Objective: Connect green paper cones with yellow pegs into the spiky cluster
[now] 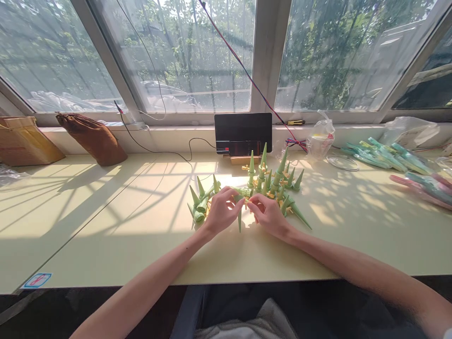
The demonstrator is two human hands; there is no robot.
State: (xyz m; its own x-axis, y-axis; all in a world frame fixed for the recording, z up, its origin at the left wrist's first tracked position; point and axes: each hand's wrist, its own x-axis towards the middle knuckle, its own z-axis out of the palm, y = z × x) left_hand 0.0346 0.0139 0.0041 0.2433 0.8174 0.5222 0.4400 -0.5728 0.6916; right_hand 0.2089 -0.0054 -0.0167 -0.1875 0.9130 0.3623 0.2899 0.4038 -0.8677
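Observation:
My left hand (223, 209) is closed around a green cone-shaped piece (239, 222) whose tip points down towards the table's front edge. Close against it, my right hand (270, 215) pinches a small yellow piece (246, 201) between thumb and fingers. The fingertips of both hands almost meet, and the exact join between the two pieces is hidden. Several loose green cones (195, 195) lie to the left of my left hand. Behind and beside my right hand stands a cluster of green cones with yellow pegs (278, 174), some upright and some tilted.
Behind the cluster, a black tablet (243, 125) leans on a small wooden stand (243, 160). A brown drawstring pouch (92, 139) and a cardboard box (28, 141) are at the left. Bagged green pieces (384, 155) and a plastic-bagged cup (320, 141) sit at the right.

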